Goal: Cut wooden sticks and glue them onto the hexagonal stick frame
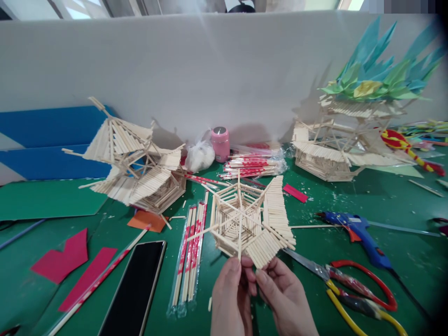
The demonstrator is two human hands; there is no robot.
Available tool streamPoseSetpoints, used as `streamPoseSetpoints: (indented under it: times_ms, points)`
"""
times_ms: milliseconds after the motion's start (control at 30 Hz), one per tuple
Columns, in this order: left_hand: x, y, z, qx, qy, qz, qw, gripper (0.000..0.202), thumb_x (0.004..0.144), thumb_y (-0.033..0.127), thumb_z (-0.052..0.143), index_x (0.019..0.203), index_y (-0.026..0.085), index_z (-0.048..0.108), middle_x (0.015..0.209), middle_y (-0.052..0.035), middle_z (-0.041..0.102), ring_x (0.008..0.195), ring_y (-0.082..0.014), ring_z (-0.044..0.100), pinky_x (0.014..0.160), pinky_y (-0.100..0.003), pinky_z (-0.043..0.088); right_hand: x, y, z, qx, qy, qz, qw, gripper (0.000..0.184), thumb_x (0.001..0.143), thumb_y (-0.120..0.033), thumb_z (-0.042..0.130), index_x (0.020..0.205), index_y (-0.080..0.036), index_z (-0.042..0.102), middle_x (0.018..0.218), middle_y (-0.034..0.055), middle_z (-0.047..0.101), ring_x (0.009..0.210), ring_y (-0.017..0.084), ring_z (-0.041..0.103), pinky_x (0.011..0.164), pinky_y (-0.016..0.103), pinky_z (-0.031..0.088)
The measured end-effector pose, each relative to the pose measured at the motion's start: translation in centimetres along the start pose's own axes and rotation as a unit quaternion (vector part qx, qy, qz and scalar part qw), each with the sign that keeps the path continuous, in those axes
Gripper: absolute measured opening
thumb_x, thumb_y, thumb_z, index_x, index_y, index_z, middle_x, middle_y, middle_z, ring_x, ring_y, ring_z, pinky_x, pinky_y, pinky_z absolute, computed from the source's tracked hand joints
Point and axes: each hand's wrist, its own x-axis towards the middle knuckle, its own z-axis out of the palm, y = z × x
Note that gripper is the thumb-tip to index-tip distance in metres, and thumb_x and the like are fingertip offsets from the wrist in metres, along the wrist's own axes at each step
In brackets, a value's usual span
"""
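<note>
In front of me on the green table is a wooden-stick model (224, 219), a layered polygonal frame with sticks crossing over its top. Two panels of sticks laid side by side cover part of its right side: an upright one (276, 205) and a smaller one (263, 248) at the near edge. My left hand (227, 294) is closed, its thumb on a stick that juts toward me. With thumb and fingers, my right hand (285, 294) pinches the near edge of the smaller panel. Some fingertips are hidden under the model.
Pliers (364, 284), scissors (308, 263) and a blue glue gun (357, 228) lie right. A phone (135, 289) and bagged sticks (189, 256) lie left. Behind stand two stick pavilions (140, 172) (325, 158), a pink jar (220, 144) and more sticks (255, 163).
</note>
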Motion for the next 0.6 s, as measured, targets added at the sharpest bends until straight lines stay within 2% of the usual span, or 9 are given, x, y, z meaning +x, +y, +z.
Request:
streamPoseSetpoints:
  times_ms: [233, 400, 500, 600]
  points:
    - [0.0, 0.0, -0.3, -0.012, -0.016, -0.001, 1.0, 0.026, 0.069, 0.04, 0.06, 0.064, 0.015, 0.066, 0.053, 0.0005, 0.054, 0.05, -0.0091, 0.045, 0.05, -0.019, 0.038, -0.3, -0.1, -0.4, -0.019, -0.019, -0.015, 1.0, 0.021, 0.064, -0.033, 0.071, 0.068, -0.016, 0.059, 0.059, -0.0003, 0.06, 0.053, 0.009, 0.051, 0.055, 0.021, 0.04]
    - [-0.2, 0.5, -0.7, -0.008, -0.022, -0.002, 1.0, 0.03, 0.07, 0.042, 0.059, 0.064, 0.013, 0.067, 0.053, -0.0008, 0.056, 0.049, -0.0102, 0.046, 0.049, -0.02, 0.038, -0.7, -0.7, -2.1, -0.118, 0.031, -0.037, 0.992, 0.025, 0.07, -0.04, 0.064, 0.066, -0.015, 0.059, 0.056, -0.0025, 0.051, 0.05, 0.006, 0.04, 0.047, 0.017, 0.031]
    - [-0.1, 0.4, -1.1, -0.009, -0.008, -0.013, 1.0, 0.036, 0.067, 0.046, 0.061, 0.063, 0.011, 0.067, 0.05, -0.0018, 0.056, 0.048, -0.01, 0.046, 0.045, -0.019, 0.037, -0.6, -3.4, -4.0, -0.096, 0.054, -0.089, 0.99, 0.023, 0.075, -0.038, 0.059, 0.065, -0.018, 0.056, 0.057, -0.0042, 0.046, 0.05, 0.006, 0.036, 0.046, 0.018, 0.031]
    - [0.1, 0.3, -1.8, -0.005, -0.002, -0.044, 0.999, 0.04, 0.062, 0.05, 0.064, 0.059, 0.01, 0.067, 0.045, -0.0016, 0.055, 0.042, -0.0085, 0.044, 0.041, -0.018, 0.034, -0.4, -7.6, -7.4, -0.075, 0.087, -0.159, 0.981, 0.032, 0.081, -0.033, 0.05, 0.053, -0.019, 0.042, 0.05, -0.0059, 0.036, 0.045, 0.007, 0.035, 0.043, 0.02, 0.034]
